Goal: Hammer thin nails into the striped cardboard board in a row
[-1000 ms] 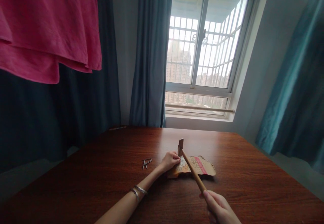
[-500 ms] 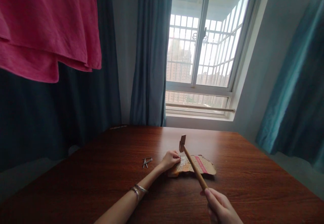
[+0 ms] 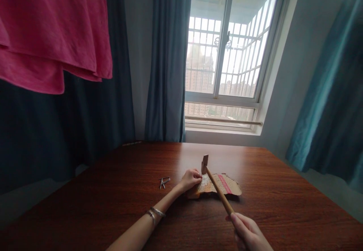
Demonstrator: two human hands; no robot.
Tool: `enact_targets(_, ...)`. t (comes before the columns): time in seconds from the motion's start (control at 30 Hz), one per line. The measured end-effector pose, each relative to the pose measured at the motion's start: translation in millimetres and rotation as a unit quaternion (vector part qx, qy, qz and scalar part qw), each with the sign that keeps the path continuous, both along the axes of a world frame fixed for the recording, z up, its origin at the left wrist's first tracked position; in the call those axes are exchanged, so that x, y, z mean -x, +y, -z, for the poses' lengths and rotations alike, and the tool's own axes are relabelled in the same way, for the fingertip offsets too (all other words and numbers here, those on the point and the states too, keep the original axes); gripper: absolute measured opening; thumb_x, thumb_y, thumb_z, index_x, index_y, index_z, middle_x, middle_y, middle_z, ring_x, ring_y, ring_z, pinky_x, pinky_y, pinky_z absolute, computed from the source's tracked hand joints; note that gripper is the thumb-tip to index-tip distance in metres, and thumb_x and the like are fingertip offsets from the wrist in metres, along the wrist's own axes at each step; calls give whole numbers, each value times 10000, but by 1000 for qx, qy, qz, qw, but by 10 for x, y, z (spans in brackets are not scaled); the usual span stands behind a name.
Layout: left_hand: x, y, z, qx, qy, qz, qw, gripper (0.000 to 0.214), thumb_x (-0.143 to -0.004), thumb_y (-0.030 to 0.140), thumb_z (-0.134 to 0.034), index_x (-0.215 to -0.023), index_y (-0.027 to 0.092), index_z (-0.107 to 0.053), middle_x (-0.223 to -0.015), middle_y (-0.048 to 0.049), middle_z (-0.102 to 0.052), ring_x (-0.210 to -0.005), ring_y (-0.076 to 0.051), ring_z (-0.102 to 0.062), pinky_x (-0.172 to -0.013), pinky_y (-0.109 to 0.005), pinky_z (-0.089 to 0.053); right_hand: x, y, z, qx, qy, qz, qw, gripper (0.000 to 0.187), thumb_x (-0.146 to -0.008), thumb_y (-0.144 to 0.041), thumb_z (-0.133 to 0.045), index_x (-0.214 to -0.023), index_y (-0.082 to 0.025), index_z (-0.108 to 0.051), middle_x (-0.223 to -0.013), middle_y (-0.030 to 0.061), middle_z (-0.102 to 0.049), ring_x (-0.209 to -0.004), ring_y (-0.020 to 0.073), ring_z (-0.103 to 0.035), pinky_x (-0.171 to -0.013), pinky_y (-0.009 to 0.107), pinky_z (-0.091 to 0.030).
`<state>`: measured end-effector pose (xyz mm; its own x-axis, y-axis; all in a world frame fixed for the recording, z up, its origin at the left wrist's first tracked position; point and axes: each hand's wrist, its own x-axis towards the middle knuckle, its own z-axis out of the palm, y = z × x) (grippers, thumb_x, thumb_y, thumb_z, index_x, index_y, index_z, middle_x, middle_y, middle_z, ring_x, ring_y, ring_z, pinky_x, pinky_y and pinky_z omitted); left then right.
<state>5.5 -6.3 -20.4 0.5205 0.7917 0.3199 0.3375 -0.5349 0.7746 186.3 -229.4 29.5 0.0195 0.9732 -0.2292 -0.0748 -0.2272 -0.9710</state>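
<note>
My right hand (image 3: 248,232), bottom centre, grips the hammer (image 3: 217,188), its head just above my left hand (image 3: 192,178). That hand's fingers are pinched shut on the card (image 3: 232,188). Nails (image 3: 164,182) lie just to the left.

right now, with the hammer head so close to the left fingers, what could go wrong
The wooden-handled hammer has its head right beside the fingertips of the left hand, which pinch at the torn brown cardboard piece; an off blow could hit a finger.
The right hand grips the very end of the handle, so aim may wander.
Only cardboard covers the dark wooden table there; a hard blow might dent it.
</note>
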Motion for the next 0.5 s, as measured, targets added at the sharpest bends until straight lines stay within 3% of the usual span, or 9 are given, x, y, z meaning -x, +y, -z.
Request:
enact_targets(0.1, 4, 8, -3, 3, 3, 7, 1000, 171, -643, 171, -559, -729, 113, -695, -774, -47, -617, -687, -125, -541, -598, -196, -408, -88, -1, 51, 6, 19, 0, 1000, 590, -572, -714, -552, -778, -162, -514, -404, -113, -282, -331, 13, -216, -332, 151, -101)
enact_targets(0.23, 27, 37, 4, 13, 6, 18, 1000, 386, -590, 82, -506, -940, 109, -667, -825, -41, -610, -653, -107, -530, -576, -183, -408, -227, -29, 51, 20, 24, 19, 999, 592, -613, -692, -536, -882, -165, -497, -409, -124, -293, -311, 6, -159, -317, 158, -72)
enact_targets(0.5, 57, 48, 12, 13, 18, 14, 1000, 438, -607, 96, -475, -1010, 134, -642, -879, -38, -613, -708, -118, -535, -638, -197, -428, -612, -57, 280, -18, -26, 157, 987, 502, -566, -538, -628, -861, -145, -525, -407, -133, -257, -314, -7, -127, -325, 160, -57)
